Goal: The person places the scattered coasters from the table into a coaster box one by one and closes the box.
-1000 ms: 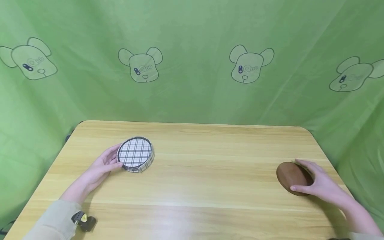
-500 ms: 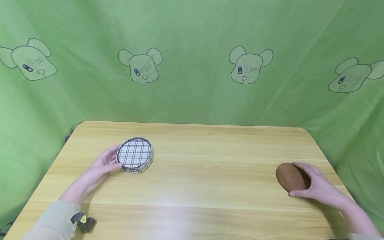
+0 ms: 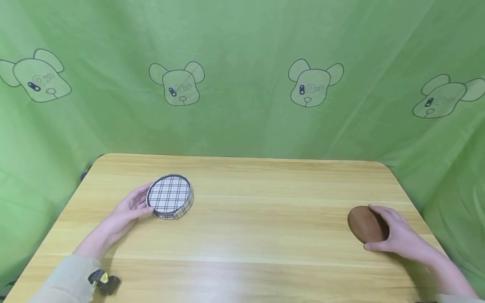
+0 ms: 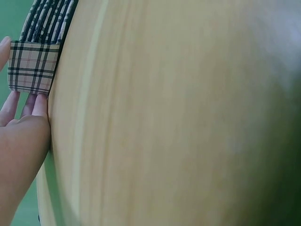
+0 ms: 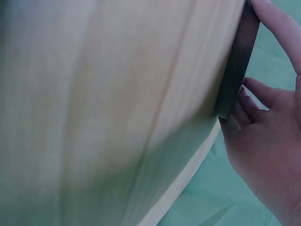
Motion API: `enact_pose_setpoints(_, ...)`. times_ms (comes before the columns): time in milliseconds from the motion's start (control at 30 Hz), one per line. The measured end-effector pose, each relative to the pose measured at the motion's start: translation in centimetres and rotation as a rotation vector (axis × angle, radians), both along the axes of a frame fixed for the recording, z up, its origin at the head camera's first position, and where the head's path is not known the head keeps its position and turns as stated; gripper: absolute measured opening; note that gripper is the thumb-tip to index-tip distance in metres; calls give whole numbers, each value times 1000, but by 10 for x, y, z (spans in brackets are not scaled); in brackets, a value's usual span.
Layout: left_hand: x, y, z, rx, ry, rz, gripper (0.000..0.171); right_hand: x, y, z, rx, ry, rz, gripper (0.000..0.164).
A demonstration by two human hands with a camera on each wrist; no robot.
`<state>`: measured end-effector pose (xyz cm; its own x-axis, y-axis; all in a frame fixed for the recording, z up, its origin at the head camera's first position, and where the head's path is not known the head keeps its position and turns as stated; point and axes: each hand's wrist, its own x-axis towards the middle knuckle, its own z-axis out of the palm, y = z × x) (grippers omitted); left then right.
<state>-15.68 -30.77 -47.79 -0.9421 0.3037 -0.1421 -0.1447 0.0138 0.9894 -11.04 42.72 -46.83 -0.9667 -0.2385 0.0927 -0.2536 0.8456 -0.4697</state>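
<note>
My left hand (image 3: 129,212) holds a round plaid coaster holder (image 3: 169,195) by its left side, thumb at the near rim and fingers round the back. In the left wrist view the plaid side wall (image 4: 33,66) shows, with several thin, dark-edged layers (image 4: 47,21) stacked beyond it. On the right, my right hand (image 3: 401,235) grips a brown round disc (image 3: 365,225) between thumb and fingers at opposite edges. The right wrist view shows the disc's low dark side (image 5: 237,61). Whether either thing is lifted off the table, I cannot tell.
The light wood table (image 3: 265,235) has rounded far corners. Behind it and at both sides hangs a green curtain (image 3: 242,118) with printed bear heads. A small dark device (image 3: 107,284) sits at my left sleeve (image 3: 72,277).
My right thumb and fingers have closed onto the brown disc's edges, and the disc has shifted slightly left. The left hand and plaid holder have stayed about where they were.
</note>
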Motion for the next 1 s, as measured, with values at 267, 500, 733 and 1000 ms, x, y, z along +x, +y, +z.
enact_pose_setpoints(267,0,-2,-1,-5,9,-5,87,-4,-1,2,66,-17,-23,115)
enact_pose_setpoints(500,-1,-1,-1,2,10,-6,87,-8,-1,5,67,-39,-30,115)
enact_pose_setpoints(733,-1,-1,-3,10,3,-5,87,-16,-5,8,49,-33,-20,113)
enact_pose_setpoints(1000,-2,0,-2,5,-1,-4,89,-30,-12,10,50,-17,-10,113)
